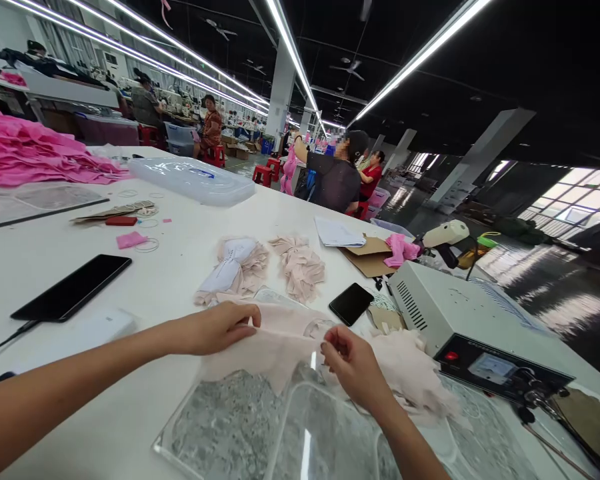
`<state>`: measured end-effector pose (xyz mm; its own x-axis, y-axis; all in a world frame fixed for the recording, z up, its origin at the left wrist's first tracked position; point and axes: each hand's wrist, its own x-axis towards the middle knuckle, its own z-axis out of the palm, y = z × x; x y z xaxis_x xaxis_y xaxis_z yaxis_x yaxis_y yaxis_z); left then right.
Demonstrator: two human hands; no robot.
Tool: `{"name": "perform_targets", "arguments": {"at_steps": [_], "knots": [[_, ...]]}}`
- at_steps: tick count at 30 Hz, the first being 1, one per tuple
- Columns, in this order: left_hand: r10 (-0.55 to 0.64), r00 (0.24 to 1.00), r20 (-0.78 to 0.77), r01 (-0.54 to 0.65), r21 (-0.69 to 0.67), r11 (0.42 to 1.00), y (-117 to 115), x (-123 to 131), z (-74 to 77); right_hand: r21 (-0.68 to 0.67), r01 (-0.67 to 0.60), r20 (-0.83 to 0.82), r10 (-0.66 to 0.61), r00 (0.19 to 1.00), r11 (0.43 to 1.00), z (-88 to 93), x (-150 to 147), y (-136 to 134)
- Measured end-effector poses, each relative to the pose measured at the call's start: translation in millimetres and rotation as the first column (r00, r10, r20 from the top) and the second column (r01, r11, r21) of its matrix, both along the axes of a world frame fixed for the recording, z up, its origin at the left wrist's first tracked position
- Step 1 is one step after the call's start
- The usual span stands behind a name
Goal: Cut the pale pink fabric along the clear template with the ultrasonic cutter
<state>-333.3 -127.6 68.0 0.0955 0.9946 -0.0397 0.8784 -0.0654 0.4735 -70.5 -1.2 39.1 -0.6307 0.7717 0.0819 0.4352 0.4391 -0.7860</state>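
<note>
Between my two hands a pale pink piece of fabric is stretched over a clear plastic-covered board. My left hand pinches its left part, fingers closed on the cloth. At its right edge my right hand pinches the fabric with thumb and fingers. A loose heap of the same pale fabric lies right of my right hand. Behind my hands sit two bunches of fabric pieces, one a pale bundle, the other a bundle wrapped with a white strip.
A grey metal box with a dial stands at right, near a small black phone. To the left lie a large phone, a plastic lid and a bright pink fabric pile. A person sits beyond the table.
</note>
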Motion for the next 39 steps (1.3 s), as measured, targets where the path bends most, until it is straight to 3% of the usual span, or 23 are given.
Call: {"name": "perform_targets", "arguments": {"at_steps": [5,9,14,19,22,26,31,39], "knots": [[0.023,0.992,-0.122,-0.012,0.092,0.996,58,-20,-9.1,0.093,0.150,-0.074,-0.143,0.987,0.984,2.4,-17,49],[-0.007,0.980,-0.198,0.046,0.192,0.980,74,-14,-22.3,0.105,0.281,-0.126,-0.268,0.955,0.954,-4.0,18,59],[-0.275,0.946,-0.173,0.313,0.266,0.912,74,43,-35.3,0.074,0.469,-0.185,-0.450,0.873,0.880,-15.1,108,41],[-0.432,0.885,-0.174,0.465,0.286,0.838,118,126,-46.5,0.069,0.613,-0.264,-0.578,0.772,0.787,-28.3,156,33],[-0.451,0.868,-0.205,0.493,0.268,0.828,151,161,-53.7,0.094,0.631,-0.293,-0.585,0.756,0.770,-41.2,159,28],[-0.467,0.857,-0.220,0.511,0.234,0.827,172,173,-59.3,0.166,0.612,-0.304,-0.550,0.778,0.773,-55.5,157,22],[-0.495,0.848,-0.188,0.529,0.239,0.815,174,166,-49.2,0.314,0.564,-0.303,-0.483,0.822,0.764,-64.1,157,20],[-0.493,0.844,-0.209,0.536,0.309,0.786,162,187,-18.9,0.615,0.494,-0.295,-0.401,0.867,0.615,-65.4,121,19]]}}
